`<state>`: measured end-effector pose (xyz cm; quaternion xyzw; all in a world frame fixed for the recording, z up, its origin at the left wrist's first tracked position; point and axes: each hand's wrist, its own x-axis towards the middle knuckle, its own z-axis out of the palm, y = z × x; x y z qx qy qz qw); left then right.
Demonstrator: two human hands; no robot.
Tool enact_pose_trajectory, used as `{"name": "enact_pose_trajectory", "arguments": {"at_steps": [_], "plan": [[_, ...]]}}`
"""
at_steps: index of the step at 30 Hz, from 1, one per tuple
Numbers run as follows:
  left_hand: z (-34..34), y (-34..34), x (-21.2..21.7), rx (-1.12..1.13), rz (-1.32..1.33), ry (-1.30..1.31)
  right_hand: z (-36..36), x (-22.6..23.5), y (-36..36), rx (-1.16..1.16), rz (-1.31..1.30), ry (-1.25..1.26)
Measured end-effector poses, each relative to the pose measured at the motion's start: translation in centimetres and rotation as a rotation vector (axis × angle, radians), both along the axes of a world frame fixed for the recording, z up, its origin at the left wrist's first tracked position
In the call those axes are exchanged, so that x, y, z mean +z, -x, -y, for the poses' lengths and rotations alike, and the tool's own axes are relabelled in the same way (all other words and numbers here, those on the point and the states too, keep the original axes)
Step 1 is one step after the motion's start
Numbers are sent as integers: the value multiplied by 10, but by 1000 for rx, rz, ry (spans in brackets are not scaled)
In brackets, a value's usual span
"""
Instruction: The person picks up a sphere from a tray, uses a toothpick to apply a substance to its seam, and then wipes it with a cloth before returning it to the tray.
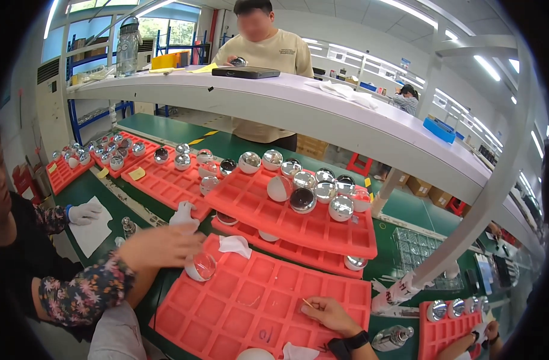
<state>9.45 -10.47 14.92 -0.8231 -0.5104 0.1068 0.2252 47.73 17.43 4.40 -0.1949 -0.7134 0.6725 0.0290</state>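
Observation:
My right hand (327, 316), bare with a dark watch at the wrist, is closed over the near right of a red foam tray (229, 306). A thin wooden stick (308, 303) is pinched between its thumb and finger. My left hand (183, 215), seemingly in a white glove, is beyond the tray's far left corner. A co-worker's blurred bare hand (160, 246), reaching from a floral sleeve, hides most of it, so its grip cannot be made out. Below that hand, a clear-and-white ball (200, 267) sits in the tray's left side. A white cloth (235, 245) lies at the far edge.
Stacked red trays (298, 231) hold several mirrored balls. A clear bottle (393, 338) lies right of my watch, before another ball tray (448, 329). A white post (448, 240) rises on the right. Across the bench, a person (265, 54) stands behind a raised shelf (346, 120).

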Motion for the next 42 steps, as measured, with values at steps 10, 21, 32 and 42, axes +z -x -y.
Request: {"name": "enact_pose_trajectory", "arguments": {"at_steps": [10,21,32,42], "plan": [[-2,-24,-98,-50,-819,-80,0,-3,4,13,-7,-43],[-92,101,-156,-3214,-2924,1699,3,9,4,1,76,-35],[-85,99,-154,-3225,-2919,1628,7,12,5,-7,72,-46],[-86,98,-152,-3271,-2882,1612,3,5,4,-3,68,-44]]}}
